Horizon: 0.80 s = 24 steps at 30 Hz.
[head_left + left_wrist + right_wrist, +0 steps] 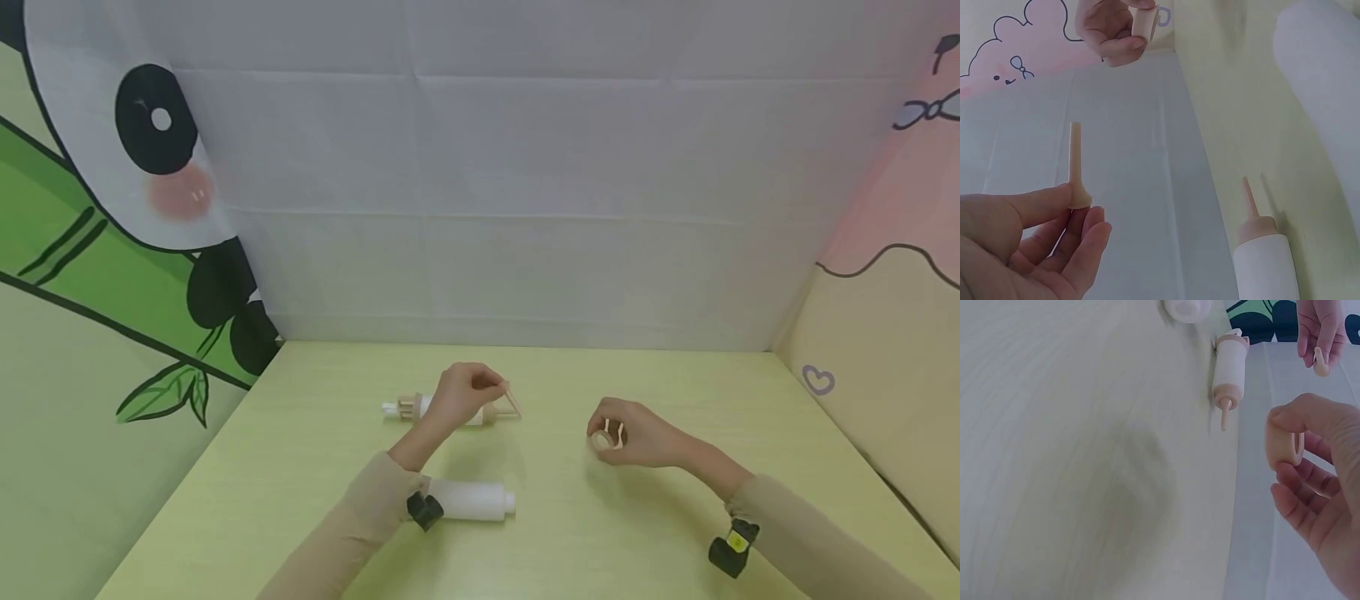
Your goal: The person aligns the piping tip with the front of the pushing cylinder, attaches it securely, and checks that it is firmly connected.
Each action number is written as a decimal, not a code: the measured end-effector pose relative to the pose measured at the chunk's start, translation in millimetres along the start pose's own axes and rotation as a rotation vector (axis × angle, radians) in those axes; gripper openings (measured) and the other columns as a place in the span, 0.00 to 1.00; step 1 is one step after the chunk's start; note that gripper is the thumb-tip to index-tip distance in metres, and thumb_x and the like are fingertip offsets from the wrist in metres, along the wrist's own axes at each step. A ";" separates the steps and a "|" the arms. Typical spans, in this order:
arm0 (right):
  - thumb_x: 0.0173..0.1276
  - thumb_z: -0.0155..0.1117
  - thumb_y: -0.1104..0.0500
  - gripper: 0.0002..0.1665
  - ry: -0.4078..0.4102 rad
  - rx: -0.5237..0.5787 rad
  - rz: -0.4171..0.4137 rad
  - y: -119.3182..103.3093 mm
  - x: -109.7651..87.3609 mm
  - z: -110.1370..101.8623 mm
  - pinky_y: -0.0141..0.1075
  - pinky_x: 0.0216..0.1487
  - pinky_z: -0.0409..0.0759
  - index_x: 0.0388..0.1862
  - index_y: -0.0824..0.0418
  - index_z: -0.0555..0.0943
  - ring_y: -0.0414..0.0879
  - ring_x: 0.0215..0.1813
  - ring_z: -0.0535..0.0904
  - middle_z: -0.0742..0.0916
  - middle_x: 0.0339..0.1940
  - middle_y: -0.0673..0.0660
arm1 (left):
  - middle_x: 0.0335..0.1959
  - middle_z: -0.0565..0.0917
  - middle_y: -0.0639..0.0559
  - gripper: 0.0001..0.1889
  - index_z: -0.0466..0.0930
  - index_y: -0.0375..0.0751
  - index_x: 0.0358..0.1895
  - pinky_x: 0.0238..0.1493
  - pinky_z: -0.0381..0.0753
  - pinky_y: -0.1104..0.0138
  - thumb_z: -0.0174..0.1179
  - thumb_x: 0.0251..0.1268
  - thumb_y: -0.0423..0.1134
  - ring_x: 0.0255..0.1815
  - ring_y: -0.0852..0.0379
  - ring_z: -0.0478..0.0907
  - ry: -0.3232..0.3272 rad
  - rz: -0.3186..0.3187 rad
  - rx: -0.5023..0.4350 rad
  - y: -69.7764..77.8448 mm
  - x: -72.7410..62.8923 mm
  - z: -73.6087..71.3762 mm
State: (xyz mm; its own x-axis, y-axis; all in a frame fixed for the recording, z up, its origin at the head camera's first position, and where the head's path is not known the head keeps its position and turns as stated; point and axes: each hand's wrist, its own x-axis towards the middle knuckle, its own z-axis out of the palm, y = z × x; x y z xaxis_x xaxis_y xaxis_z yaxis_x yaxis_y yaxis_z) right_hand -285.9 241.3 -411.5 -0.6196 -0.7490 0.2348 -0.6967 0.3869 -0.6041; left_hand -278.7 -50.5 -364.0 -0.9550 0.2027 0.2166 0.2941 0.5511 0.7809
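Note:
My left hand (461, 396) pinches a slim beige nozzle (1075, 159) with a flared base between thumb and fingers, its thin end pointing up in the left wrist view. To the right, my right hand (641, 435) grips a short beige screw ring (1280, 445) by its sides, raised above the table. Behind and below the left hand lies a white tube-shaped squeeze bottle (1230, 365) with a beige collar and its own thin nozzle; the hand covers part of it in the head view. The two held pieces are apart.
A second white bottle (472, 501) with a short neck lies on the yellow-green table (570, 542), nearer the front; the left sleeve hides its rear end. A pale cloth wall (525, 250) stands behind the table, with printed panels at both sides.

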 end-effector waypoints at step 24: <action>0.54 0.68 0.63 0.14 0.355 -0.039 -0.124 -33.0 65.5 9.1 0.38 0.29 0.80 0.41 0.58 0.78 0.41 0.35 0.79 0.81 0.37 0.50 | 0.29 0.84 0.48 0.07 0.83 0.37 0.32 0.36 0.80 0.64 0.62 0.57 0.38 0.31 0.55 0.80 0.198 0.000 -0.105 -1.8 7.0 10.7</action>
State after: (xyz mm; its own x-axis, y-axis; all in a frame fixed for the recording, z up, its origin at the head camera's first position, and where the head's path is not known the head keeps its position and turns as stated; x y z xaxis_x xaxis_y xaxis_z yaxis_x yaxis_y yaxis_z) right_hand -300.2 174.5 -383.1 -0.6119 -0.5608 0.5578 -0.7831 0.3304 -0.5268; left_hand -285.5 -41.4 -370.2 -0.9469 0.0345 0.3196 0.2987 0.4621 0.8350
